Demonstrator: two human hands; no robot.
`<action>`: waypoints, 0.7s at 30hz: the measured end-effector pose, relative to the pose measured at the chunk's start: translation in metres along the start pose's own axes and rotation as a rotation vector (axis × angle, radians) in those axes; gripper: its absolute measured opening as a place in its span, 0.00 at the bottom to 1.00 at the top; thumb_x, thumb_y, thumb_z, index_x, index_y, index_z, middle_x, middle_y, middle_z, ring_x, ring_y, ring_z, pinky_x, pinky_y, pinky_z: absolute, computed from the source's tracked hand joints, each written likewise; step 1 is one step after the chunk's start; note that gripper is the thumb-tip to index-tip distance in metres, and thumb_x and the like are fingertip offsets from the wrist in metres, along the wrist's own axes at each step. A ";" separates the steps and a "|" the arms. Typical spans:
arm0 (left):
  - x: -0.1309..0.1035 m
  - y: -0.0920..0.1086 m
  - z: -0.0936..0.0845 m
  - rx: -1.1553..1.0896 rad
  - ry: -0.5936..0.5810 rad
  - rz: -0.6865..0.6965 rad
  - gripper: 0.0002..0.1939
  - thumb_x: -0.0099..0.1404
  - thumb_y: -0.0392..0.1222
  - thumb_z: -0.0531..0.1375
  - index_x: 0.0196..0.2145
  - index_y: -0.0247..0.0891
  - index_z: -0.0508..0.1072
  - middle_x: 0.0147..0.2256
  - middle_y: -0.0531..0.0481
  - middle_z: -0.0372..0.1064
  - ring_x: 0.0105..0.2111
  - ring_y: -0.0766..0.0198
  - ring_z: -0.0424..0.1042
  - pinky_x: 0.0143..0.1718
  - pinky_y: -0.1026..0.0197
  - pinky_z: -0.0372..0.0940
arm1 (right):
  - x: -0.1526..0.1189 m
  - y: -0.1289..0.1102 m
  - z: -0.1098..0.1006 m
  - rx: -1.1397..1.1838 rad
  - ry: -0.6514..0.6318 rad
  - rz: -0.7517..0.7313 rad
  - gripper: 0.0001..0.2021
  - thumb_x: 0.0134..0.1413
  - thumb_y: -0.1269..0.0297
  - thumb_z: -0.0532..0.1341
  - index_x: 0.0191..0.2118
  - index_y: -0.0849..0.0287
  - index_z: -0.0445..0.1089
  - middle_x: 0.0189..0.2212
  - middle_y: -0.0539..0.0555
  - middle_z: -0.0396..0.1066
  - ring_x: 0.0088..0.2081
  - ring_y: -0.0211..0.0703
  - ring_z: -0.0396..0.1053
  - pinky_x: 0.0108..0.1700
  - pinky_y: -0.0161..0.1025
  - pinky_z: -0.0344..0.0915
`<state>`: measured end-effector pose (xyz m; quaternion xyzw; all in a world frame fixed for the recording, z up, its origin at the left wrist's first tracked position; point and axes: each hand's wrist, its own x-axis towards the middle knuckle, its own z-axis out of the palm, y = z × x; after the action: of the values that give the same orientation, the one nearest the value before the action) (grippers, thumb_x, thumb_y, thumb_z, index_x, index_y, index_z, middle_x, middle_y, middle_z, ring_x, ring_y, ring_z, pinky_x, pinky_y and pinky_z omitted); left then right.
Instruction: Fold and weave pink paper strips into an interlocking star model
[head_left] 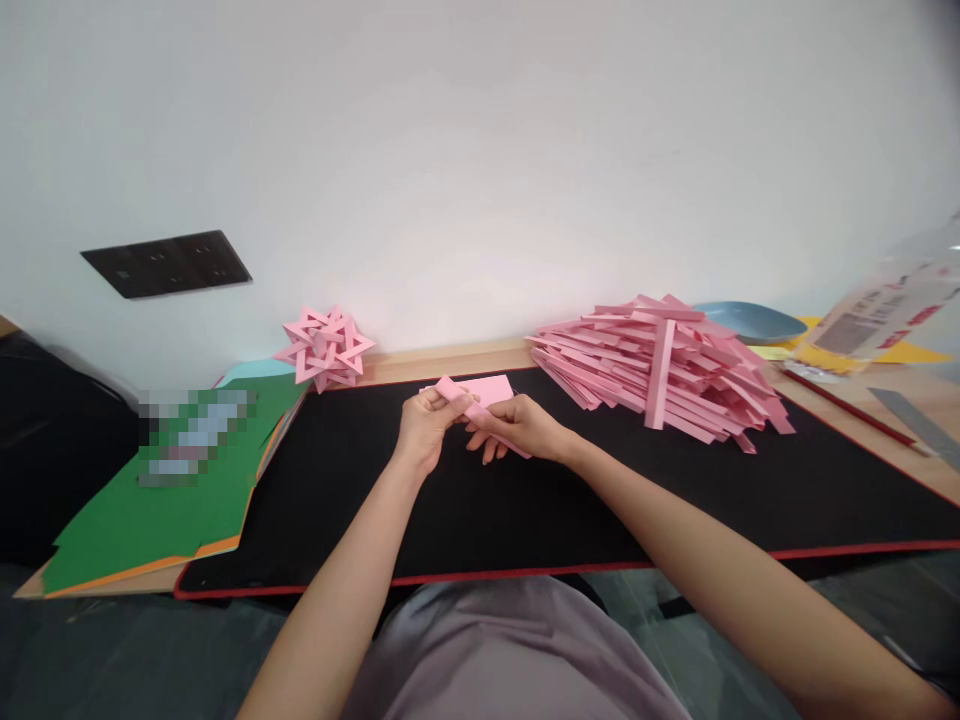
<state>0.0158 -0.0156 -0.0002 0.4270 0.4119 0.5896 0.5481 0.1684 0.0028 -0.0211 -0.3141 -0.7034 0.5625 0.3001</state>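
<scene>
You have 1 folded pink strip [474, 405] between both hands, above the middle of the black mat [525, 520] near its far edge. Left hand [421, 430]: fingers closed on the strip's far-left part, thumb on top. Right hand [529, 428]: thumb and fingers gripping it farther along, other fingers spread below.

Strip's long axis runs diagonally, far-left end to near-right end. It lies across the fingers, and the near-right end pokes out past the right fingers. Both hands are on it, so neither is nearer; thumbs sit close together along that axis.

Flat pink paper [495, 386] shows just beyond the strip. Can't tell whether it touches the strip or only sits behind it.

Big pile of pink strips [705, 370] is off to your right, overlapping the mat's far edge; right hand is the nearer of the 2. 1 strip lies on top of its front, long axis pointing roughly at you. Pink paper star [324, 348] is far left, nearer the left hand.

Surface [450, 358]: green folder [112, 520] left of the mat; blue dish [754, 322] behind the pile; red pencil [855, 405] and ruler [915, 424] right of it.
</scene>
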 end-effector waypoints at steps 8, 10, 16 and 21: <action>0.001 -0.001 -0.001 0.004 0.004 0.004 0.13 0.42 0.37 0.69 0.27 0.30 0.74 0.27 0.45 0.73 0.28 0.63 0.71 0.34 0.60 0.64 | 0.000 -0.001 0.000 0.020 -0.004 0.022 0.23 0.53 0.49 0.55 0.36 0.71 0.69 0.32 0.63 0.75 0.24 0.38 0.73 0.24 0.30 0.67; 0.001 -0.001 -0.002 0.006 -0.001 0.005 0.14 0.42 0.38 0.69 0.28 0.30 0.74 0.28 0.45 0.74 0.29 0.63 0.72 0.34 0.59 0.65 | 0.000 -0.001 0.000 0.024 -0.004 0.020 0.23 0.53 0.50 0.55 0.36 0.71 0.69 0.32 0.63 0.75 0.24 0.38 0.73 0.24 0.30 0.67; 0.002 0.000 -0.005 -0.010 -0.027 0.044 0.15 0.46 0.41 0.67 0.33 0.30 0.74 0.32 0.42 0.74 0.29 0.64 0.71 0.34 0.60 0.65 | -0.001 -0.002 -0.001 0.039 -0.008 0.026 0.22 0.53 0.50 0.56 0.35 0.70 0.70 0.32 0.63 0.75 0.25 0.38 0.73 0.24 0.30 0.67; 0.002 0.002 -0.004 -0.026 0.009 0.080 0.15 0.46 0.42 0.67 0.31 0.31 0.75 0.32 0.42 0.74 0.29 0.64 0.71 0.32 0.61 0.64 | -0.002 -0.004 0.000 0.060 0.005 0.033 0.22 0.52 0.50 0.56 0.35 0.69 0.69 0.31 0.62 0.75 0.24 0.38 0.73 0.24 0.30 0.67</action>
<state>0.0109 -0.0141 0.0009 0.4332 0.3892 0.6183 0.5278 0.1693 0.0008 -0.0173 -0.3180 -0.6802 0.5875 0.3016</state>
